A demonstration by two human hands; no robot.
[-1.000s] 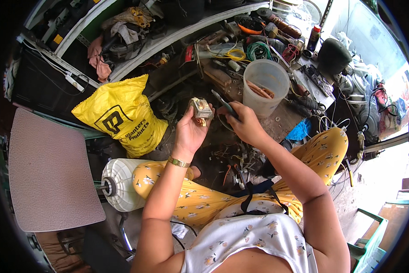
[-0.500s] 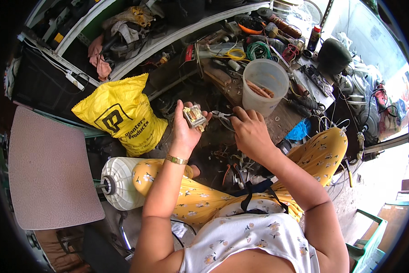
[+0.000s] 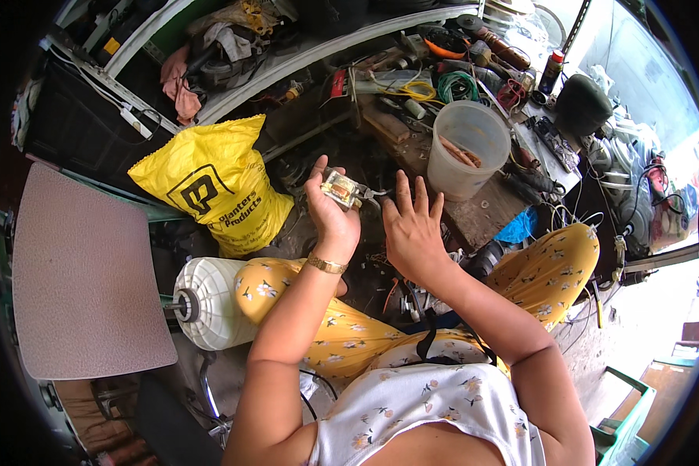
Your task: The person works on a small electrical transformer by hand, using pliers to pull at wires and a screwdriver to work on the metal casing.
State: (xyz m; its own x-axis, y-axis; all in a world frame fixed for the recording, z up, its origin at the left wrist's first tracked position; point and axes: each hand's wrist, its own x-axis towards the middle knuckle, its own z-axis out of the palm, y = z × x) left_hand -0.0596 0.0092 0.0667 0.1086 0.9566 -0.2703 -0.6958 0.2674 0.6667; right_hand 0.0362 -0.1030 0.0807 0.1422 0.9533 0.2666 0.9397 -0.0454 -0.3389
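A small transformer-like part (image 3: pixel 340 189), with a metal frame and a copper-coloured middle, is gripped by the fingers of my left hand (image 3: pixel 334 225). My right hand (image 3: pixel 415 237) is just right of it, back upward, its fingers fanned forward over a pair of pliers. The pliers' metal jaws (image 3: pixel 376 193) reach to the right side of the part and seem to touch it. Their handles are mostly hidden under my right hand.
A translucent bucket (image 3: pixel 466 182) with copper-coloured pieces stands on a wooden board (image 3: pixel 474 225). A yellow sack (image 3: pixel 248 210) and a white ribbed container (image 3: pixel 217 303) are to the left. Wires and tools crowd the back, near a dark rounded object (image 3: pixel 586 105). Scraps litter the floor.
The pliers have closed in on the part from the right. My left hand has shifted slightly right and turned the part. The fingers of my right hand have straightened and spread.
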